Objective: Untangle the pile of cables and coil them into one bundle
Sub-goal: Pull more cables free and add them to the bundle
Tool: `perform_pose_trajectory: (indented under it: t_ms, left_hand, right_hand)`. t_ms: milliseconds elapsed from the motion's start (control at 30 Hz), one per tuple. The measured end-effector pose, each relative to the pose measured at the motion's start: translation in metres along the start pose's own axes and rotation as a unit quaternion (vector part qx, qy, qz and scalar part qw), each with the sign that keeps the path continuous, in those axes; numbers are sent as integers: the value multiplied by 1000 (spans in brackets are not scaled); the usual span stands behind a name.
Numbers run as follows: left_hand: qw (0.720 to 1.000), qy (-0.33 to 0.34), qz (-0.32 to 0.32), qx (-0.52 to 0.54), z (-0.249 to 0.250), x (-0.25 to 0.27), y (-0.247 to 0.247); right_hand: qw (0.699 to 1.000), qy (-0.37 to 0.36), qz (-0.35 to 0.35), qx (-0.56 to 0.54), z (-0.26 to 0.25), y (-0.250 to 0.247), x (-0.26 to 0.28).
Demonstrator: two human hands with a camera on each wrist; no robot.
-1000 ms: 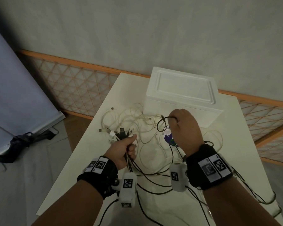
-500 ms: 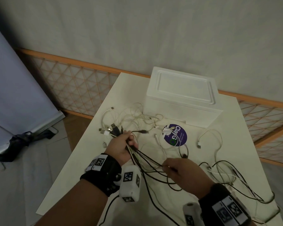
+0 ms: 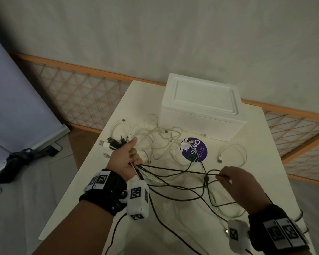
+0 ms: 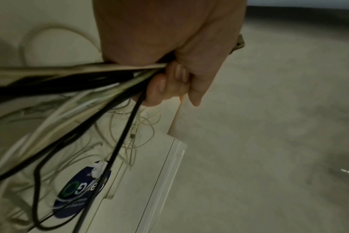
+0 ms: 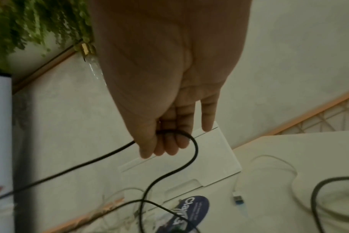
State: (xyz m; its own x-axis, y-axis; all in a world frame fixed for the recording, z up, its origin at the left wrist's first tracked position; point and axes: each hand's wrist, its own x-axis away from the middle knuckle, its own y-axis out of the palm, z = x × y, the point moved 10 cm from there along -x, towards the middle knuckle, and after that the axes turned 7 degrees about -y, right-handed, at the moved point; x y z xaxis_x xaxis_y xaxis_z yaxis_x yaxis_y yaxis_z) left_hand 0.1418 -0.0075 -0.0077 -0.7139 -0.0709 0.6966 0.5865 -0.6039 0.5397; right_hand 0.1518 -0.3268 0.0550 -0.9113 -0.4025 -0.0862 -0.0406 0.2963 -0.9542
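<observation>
Two hands hold cables above the white table (image 3: pixel 103 181).

The left hand (image 3: pixel 124 161) grips a bunch of cable ends (image 3: pixel 114 143) in a closed fist; the right hand (image 3: pixel 241 183) pinches one black cable (image 3: pixel 182 170) between thumb and fingers. Loose white cables (image 3: pixel 155 137) lie further away, near the white box (image 3: pixel 201 107).

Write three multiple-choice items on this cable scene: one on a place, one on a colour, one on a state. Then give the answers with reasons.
1. Where does the round purple sticker lie?
A. on the table in front of the white foam box
B. on the box lid
C. on the floor

2. What colour is the cable that the right hand pinches?
A. white
B. black
C. orange

3. What is the left hand doing?
A. resting flat
B. hanging idle
C. gripping a bunch of cables

Answers: 1 A, the head view shows it on the tabletop by the box; 2 B, the right wrist view shows a dark loop at the fingers; 3 C, the fingers curl round many cables.
</observation>
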Motion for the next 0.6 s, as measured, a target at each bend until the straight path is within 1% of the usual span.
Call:
perform_pose_trajectory:
  t_ms: [67,100,167,200,267,333,367,433,467,500,533,567,600]
  left_hand:
    - [1000,10,-10,7,10,1,-4]
    - [1000,14,-14,8,14,2,-7]
    - [999,20,-21,12,23,2,-14]
    - [999,22,-22,16,26,3,-18]
    - [999,21,-23,27,27,3,-24]
    - [999,21,-26,37,27,4,-26]
    - [999,23,-24,41,26,4,-27]
    - [998,34,-20,52,27,4,-28]
    - [997,45,-17,59,30,4,-29]
    - [996,57,-11,69,34,4,-32]
    - [994,68,-4,80,39,4,-36]
    - [993,75,0,90,45,4,-39]
    - [992,79,2,97,49,5,-42]
  right_hand:
    - [999,34,32,11,16,-3,-1]
    - [997,43,61,10,21,-9,-1]
    - [987,51,150,0,27,-35,1]
    - [979,76,189,-15,32,-48,3]
    - [961,137,232,-58,47,-65,11]
    - [955,162,235,-75,57,-67,12]
    - [958,172,216,-78,63,-62,10]
    - [962,204,145,-110,80,-38,8]
    - [953,237,115,-148,94,-24,12]
    - [934,275,112,-200,105,-15,19]
    - [909,307,132,-247,116,-12,28]
    - [889,328,167,-271,123,-15,36]
    - [879,333,196,-281,124,-22,42]
